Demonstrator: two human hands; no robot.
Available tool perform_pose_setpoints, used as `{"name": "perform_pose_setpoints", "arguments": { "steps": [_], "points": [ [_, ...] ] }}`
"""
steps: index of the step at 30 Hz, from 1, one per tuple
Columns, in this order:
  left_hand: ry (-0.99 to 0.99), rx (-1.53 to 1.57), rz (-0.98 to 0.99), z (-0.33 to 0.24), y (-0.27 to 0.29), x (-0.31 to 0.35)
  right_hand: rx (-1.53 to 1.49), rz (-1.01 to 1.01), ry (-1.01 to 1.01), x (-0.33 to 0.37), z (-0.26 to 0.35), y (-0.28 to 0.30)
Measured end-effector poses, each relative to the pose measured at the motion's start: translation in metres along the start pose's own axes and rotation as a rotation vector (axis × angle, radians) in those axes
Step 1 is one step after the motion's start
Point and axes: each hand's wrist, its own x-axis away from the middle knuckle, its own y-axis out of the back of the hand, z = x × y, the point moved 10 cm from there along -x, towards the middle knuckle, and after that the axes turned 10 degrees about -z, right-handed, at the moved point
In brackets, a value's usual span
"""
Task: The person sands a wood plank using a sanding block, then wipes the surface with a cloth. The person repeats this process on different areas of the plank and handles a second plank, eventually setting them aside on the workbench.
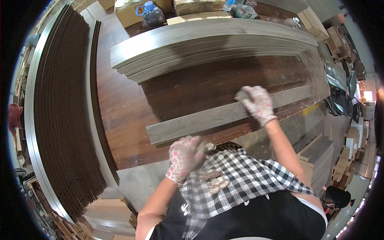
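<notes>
A long grey wood-grain plank (200, 118) lies aslant on the brown tabletop, close to its front edge. My right hand (259, 106), in a white glove with pink spots, is over the right part of this plank. Its fingers are bent and closed, with a greyish patch at the tips; whether that is a rag or soiled glove I cannot make out. In front of my checked apron (236, 170), by the plank's left end, is my left hand (185, 158) in a matching glove. Its fingers look bent and are blurred, so their hold is unclear.
Behind the plank stands a stack of similar planks (216, 34). On the left is a long row of dark-edged boards (64, 108). A blue-capped bottle (151, 16) and cartons line the table's back. A scooter (340, 88) and stacked boards (318, 156) are to the right.
</notes>
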Motion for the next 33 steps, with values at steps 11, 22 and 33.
{"name": "perform_pose_setpoints", "arguments": {
  "steps": [11,22,33],
  "points": [
    [0.077,-0.448,0.184,-0.025,-0.049,-0.055,0.022,0.220,-0.016,0.002,-0.068,-0.013],
    [0.174,-0.643,0.405,-0.053,-0.087,-0.086,-0.043,-0.021,0.175,0.021,-0.149,0.021],
    [0.170,-0.729,0.323,-0.046,-0.090,-0.081,-0.104,-0.045,0.068,0.034,-0.230,0.054]
  ]
}}
